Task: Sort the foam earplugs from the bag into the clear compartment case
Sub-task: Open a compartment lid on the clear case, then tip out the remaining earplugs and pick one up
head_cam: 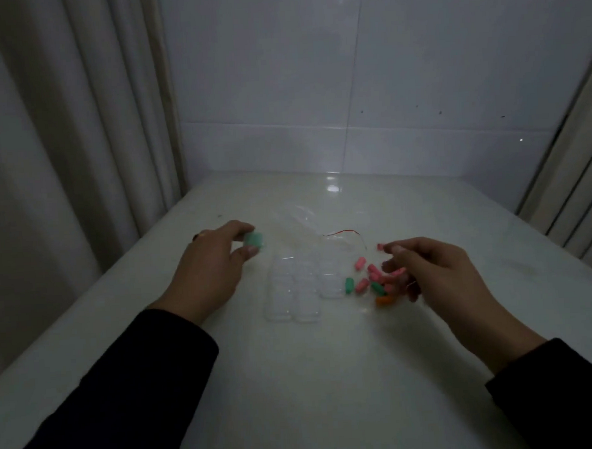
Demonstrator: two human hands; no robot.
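A clear compartment case [296, 289] lies open on the white table, between my hands. My left hand [214, 266] is left of it and pinches a green foam earplug [254, 241] between thumb and fingers. Right of the case, several pink, green and orange earplugs [368, 282] lie inside a clear bag [340, 246] with a red strip at its mouth. My right hand [427, 269] hovers over that pile, fingers curled, with a pink earplug [397, 272] at its fingertips. Another pink earplug [380, 246] shows at the tip of its index finger.
The white table [313, 378] meets a tiled wall [349, 84] at the back. A curtain [60, 133] hangs along the left edge, and a ribbed frame [574, 203] stands at the right.
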